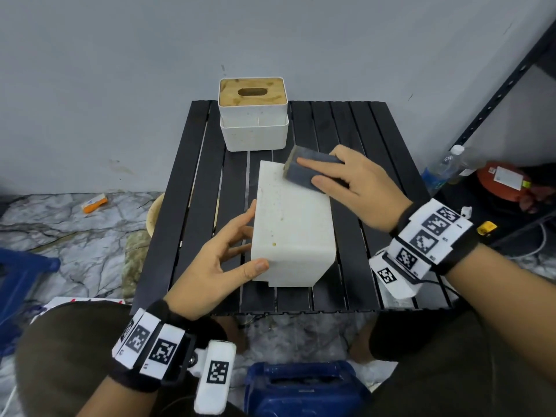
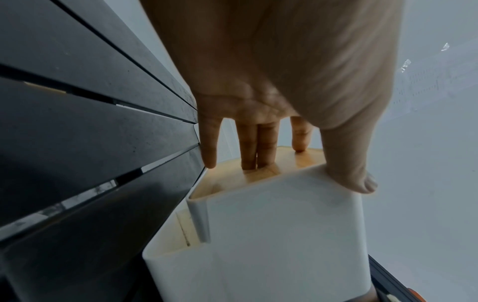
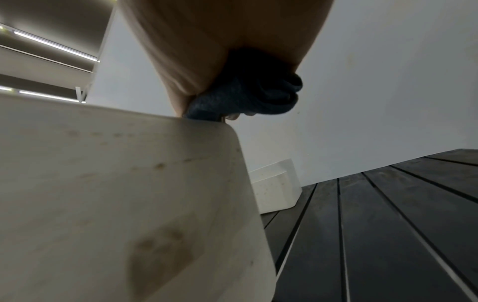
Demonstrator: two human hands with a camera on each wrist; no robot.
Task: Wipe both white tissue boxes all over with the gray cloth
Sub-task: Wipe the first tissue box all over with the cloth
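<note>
White plastic tissue box lies sideways on the black slatted tabletop; left hand braces it, straight fingers against its wooden lid; right hand presses the folded gray cloth onto its far top corner, apparently pinching it; second white tissue box stands behind.

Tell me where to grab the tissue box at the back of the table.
Probably take the back tissue box across its taller rear part, thumb and fingers on opposite side walls, from above. It stands upright on the table, side walls flat and free; the low front pocket is open-topped, a poorer hold.
</note>
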